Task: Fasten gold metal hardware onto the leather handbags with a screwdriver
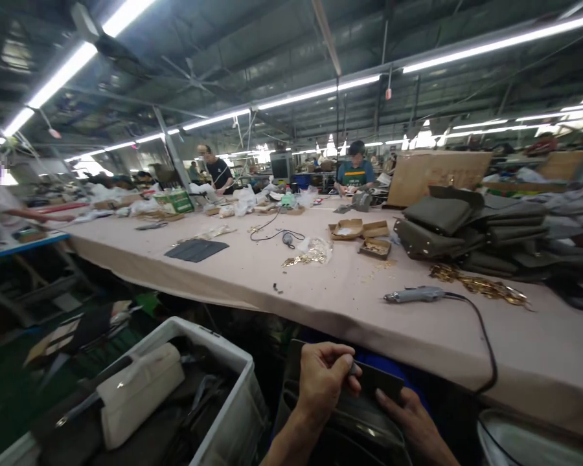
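Low in the head view, below the table's front edge, my left hand [322, 382] pinches the top edge of a dark olive bag [369, 401] held in my lap. My right hand [412, 424] lies on the same bag from the right, fingers spread over its flap. On the long pink table [320, 291] beyond, a grey corded electric tool [414, 295] rests near the edge. A stack of finished olive bags [466, 236] and a scatter of gold metal fittings [480, 285] sit at the right.
A white plastic crate [228, 414] with a white pouch [138, 391] and dark pieces stands at my left. Small cardboard boxes [364, 236], a bag of gold hardware [311, 252] and a dark flat panel [197, 250] lie mid-table. Other workers stand at the far side.
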Available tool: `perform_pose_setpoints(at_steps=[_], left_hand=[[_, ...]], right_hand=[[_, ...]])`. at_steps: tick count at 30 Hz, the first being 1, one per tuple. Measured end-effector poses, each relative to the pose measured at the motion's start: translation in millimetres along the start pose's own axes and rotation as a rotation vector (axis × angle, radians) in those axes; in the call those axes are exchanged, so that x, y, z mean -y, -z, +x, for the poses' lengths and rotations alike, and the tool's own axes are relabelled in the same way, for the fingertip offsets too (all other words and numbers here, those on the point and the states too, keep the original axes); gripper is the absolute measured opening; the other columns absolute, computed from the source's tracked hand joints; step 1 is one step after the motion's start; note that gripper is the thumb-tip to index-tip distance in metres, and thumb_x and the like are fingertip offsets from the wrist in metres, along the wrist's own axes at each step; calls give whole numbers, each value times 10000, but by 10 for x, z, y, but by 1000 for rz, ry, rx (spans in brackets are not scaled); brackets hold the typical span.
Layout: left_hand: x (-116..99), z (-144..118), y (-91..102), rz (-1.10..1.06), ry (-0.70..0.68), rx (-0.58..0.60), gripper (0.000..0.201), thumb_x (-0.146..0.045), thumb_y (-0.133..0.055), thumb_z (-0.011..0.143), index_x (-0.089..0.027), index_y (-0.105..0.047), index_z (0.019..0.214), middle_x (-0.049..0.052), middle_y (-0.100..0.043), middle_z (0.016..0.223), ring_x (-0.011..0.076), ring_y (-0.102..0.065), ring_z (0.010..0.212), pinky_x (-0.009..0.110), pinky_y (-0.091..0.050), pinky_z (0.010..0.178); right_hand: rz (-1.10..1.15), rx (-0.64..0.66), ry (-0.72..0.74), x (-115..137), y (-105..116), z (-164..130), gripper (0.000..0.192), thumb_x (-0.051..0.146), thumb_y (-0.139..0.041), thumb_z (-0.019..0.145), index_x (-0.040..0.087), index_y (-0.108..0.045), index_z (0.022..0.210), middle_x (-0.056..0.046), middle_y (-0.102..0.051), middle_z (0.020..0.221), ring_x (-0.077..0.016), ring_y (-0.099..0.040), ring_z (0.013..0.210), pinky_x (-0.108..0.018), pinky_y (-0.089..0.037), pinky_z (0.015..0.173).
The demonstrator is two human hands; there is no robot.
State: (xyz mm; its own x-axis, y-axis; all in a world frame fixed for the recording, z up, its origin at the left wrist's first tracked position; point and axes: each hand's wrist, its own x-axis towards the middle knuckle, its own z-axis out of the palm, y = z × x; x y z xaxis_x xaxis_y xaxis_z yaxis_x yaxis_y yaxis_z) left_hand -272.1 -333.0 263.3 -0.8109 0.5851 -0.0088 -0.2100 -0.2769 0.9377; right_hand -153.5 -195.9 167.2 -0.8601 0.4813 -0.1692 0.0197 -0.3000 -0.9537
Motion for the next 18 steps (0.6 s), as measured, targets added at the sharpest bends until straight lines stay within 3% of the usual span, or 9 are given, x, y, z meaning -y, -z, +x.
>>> perform_pose_setpoints(at_steps=[5,11,15,18], left_hand=[[-44,0,103,22,-52,-60,399,-417,-829,735,-56,-746,882,123,-725,632,155,-601,394,228,-495,383],[-14,81,312,85,-88,-108,364,-398,-828,792,-76,-768,951,119,-744,695,151,-628,465,225,-524,443],[37,190,478,80,-62,-143,371,-396,-849,773,-87,-774,962,118,-749,712,148,-621,472,229,-525,448],[49,261,560,87,-72,-190,366,-386,-865,750,-89,-780,948,118,-750,711,145,-617,460,229,-523,448]], right_hand=[[71,124,-37,48,-148,103,589,620,-833,708,142,-795,1051,-137,-742,908,-348,-708,878,-464,-555,832],[141,378,9,161,-259,258,528,595,-782,813,127,-785,1059,-109,-727,848,-291,-703,839,-441,-539,865],[74,405,51,204,-226,367,493,605,-735,865,137,-798,1006,-82,-712,824,-253,-685,829,-374,-533,814],[16,403,40,231,-118,411,506,587,-743,866,151,-775,1119,-76,-711,852,-227,-679,783,-350,-538,751]])
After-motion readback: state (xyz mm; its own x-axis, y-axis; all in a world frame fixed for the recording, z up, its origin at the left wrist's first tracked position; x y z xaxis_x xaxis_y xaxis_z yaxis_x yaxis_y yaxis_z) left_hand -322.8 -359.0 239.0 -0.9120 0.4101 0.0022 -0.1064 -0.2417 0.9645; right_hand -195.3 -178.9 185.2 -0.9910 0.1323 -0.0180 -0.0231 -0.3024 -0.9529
